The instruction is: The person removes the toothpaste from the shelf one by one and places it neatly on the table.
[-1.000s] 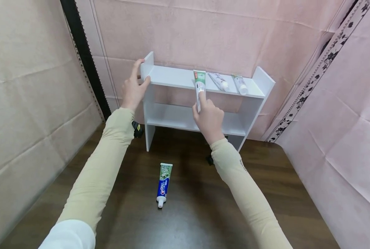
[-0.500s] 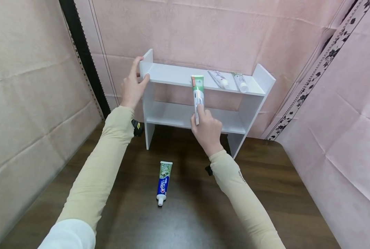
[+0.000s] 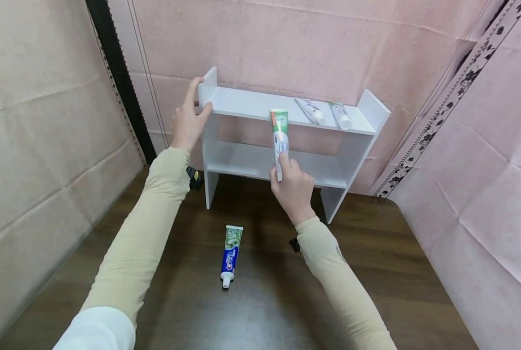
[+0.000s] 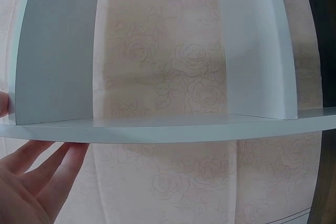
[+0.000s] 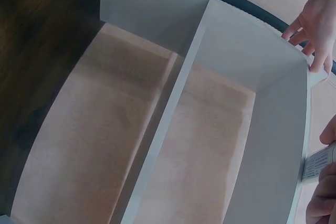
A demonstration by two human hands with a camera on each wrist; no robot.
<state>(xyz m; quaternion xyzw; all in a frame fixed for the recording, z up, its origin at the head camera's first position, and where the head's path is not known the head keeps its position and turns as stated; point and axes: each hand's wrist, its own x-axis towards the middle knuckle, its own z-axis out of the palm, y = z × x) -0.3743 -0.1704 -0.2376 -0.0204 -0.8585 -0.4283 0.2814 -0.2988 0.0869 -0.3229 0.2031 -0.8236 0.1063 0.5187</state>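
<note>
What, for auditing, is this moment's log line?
left hand: grips shelf; right hand: holds green-white tube; blue-green tube: on table

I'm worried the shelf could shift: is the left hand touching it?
Touching: the head view shows the left hand gripping the left end panel of the white shelf by its edges.
</note>
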